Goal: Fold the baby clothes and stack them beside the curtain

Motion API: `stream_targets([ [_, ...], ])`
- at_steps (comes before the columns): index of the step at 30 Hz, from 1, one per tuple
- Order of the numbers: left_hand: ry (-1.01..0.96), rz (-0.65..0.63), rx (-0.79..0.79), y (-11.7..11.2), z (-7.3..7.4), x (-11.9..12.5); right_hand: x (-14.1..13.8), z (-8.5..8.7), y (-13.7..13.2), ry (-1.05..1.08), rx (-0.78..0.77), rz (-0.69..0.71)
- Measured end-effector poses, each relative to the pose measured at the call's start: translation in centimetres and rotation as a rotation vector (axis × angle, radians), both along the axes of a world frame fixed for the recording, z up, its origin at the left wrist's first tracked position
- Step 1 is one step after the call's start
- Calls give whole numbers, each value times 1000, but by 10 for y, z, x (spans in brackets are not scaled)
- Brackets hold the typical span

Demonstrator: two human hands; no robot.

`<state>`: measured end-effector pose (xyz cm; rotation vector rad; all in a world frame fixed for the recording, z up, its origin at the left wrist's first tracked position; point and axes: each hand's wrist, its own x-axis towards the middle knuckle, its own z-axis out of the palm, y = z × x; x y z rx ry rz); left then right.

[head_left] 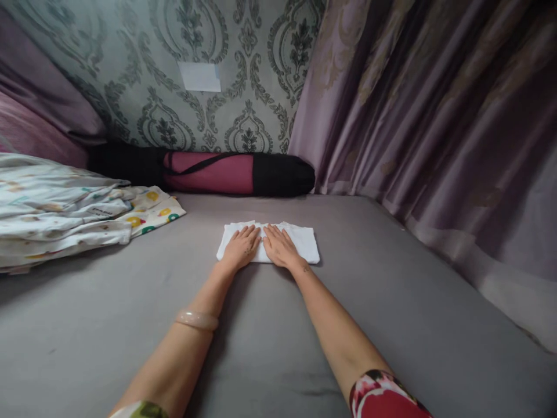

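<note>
A folded white cloth point(308, 244) lies flat as a wide rectangle on the grey bed sheet point(270, 325). My left hand point(242, 247) rests palm down on its left half, fingers stretched out and pointing away from me. On the right half my right hand point(279, 245) lies flat in the same way, its fingertips close to those of the left. Neither hand grips the cloth. Layered edges show along the cloth's far side, beyond my fingertips. The part under my palms is hidden.
Rumpled white printed fabric point(65, 215) is heaped at the left. A long black and maroon bag point(217, 173) with a strap lies along the patterned wall point(243, 87). Purple curtains point(418, 116) hang down the right side to the bed's edge.
</note>
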<state>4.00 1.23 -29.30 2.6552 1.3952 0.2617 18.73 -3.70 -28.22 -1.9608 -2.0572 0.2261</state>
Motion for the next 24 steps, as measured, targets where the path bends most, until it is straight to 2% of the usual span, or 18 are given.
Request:
stream_targets([
  [5, -4, 64, 125, 3, 0, -2, 23, 4, -7, -28, 18, -108],
  [11, 34, 75, -23, 10, -7, -7, 32, -8, -8, -15, -29, -99],
  [14, 22, 71, -14, 14, -7, -8, 38, -7, -7, -4, -43, -104],
  [19, 17, 116, -1, 22, -10, -12, 52, -9, -5, -66, -62, -239],
  [24, 19, 126, -16, 26, -13, -14, 57, -10, -3, -56, -85, -232],
])
